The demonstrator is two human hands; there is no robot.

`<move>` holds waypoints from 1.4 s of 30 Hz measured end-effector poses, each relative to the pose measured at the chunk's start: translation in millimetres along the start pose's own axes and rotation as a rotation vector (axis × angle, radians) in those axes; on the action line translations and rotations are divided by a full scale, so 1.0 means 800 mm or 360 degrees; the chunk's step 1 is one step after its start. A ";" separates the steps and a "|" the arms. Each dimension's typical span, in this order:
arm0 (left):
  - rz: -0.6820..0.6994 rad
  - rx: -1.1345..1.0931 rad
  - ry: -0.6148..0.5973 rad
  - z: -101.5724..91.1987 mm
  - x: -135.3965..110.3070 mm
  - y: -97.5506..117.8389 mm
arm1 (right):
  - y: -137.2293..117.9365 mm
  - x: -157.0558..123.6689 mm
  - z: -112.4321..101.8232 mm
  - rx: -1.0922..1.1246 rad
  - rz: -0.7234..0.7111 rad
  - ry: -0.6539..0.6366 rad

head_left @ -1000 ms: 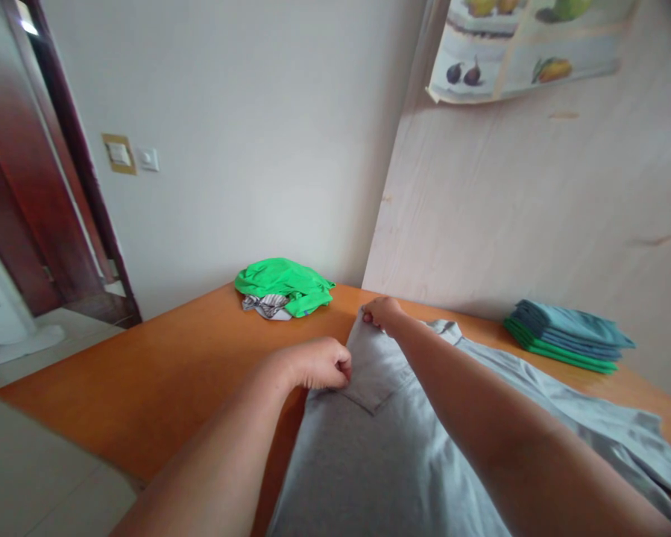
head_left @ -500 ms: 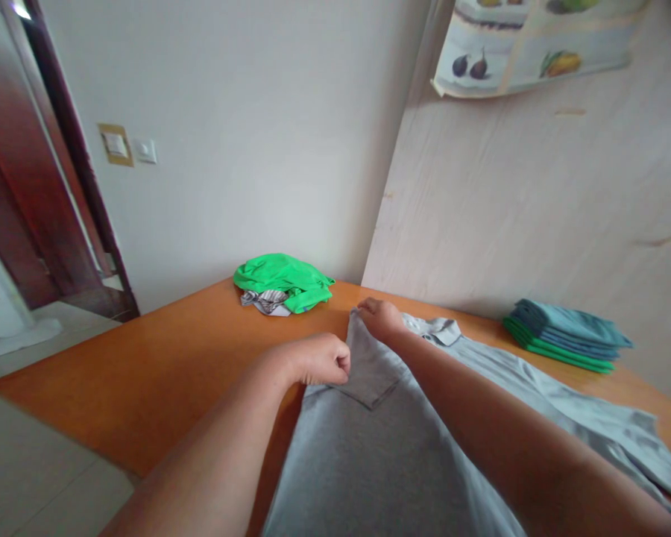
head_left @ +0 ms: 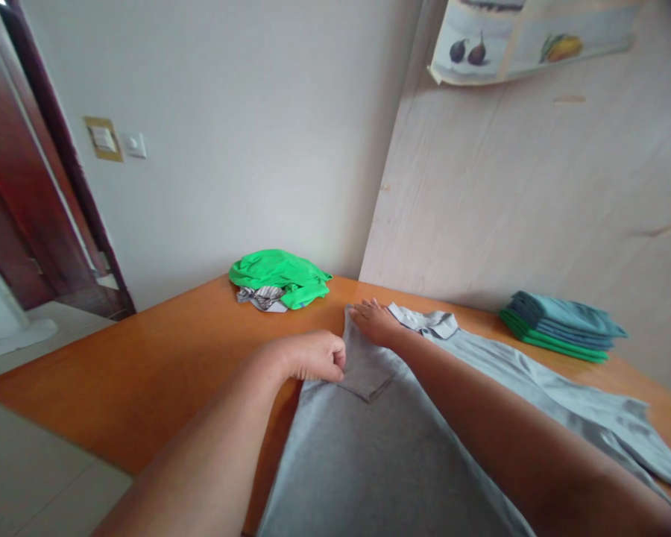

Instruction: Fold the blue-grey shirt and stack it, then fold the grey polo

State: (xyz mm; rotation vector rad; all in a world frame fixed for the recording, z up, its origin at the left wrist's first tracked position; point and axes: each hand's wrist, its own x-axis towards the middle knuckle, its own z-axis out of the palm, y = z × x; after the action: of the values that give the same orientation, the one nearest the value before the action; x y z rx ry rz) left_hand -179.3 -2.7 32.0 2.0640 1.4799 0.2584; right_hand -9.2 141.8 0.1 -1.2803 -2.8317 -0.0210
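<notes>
Steadying a grey shirt [head_left: 380, 455] along its left edge

From where I stand, the left hand [head_left: 317, 356] comes first: its grip is narrow, fingers curled at the left side of a turned-over flap [head_left: 364, 377], seemingly with a pinch of cloth. Were it to tug too hard, that edge could be dragged out of line and the flap with it. Further right and farther back, the right hand [head_left: 376, 322] lies opened out, palm down on the cloth, clasping nothing; if it pushed sideways, the layer beneath could slide and crease. The right forearm [head_left: 497, 414] reaches across the shirt, so a low sweep of it might rumple the fabric.

The grey shirt is on the worktop [head_left: 173, 388], right of a rumpled green garment [head_left: 273, 267] and nearer the person than a folded stack [head_left: 564, 327]. Its left edge runs at a fairly straight slant. Next is the flap, perhaps a sleeve, ending in a hemmed corner, with a broad, mostly smooth panel on its near side. Past the right hand the collar [head_left: 443, 325] stands up slightly, and the paler far right side lies in loose wrinkles.
</notes>
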 end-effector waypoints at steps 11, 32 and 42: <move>0.0063 -0.0094 0.0174 0.006 0.009 -0.004 | -0.020 -0.050 -0.002 0.0242 0.0182 0.0021; -0.0027 0.0010 0.0172 0.007 0.006 0.004 | 0.133 -0.223 0.008 0.0164 0.0716 0.0004; -0.0004 0.0049 0.0341 0.009 0.026 -0.006 | 0.067 -0.282 -0.011 0.0290 0.0235 0.0061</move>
State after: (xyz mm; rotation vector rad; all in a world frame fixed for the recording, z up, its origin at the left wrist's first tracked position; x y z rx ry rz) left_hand -172.0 15.1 19.7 2.1121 1.6205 0.4711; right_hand 180.3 7.7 0.8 -1.4254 -2.6281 0.2085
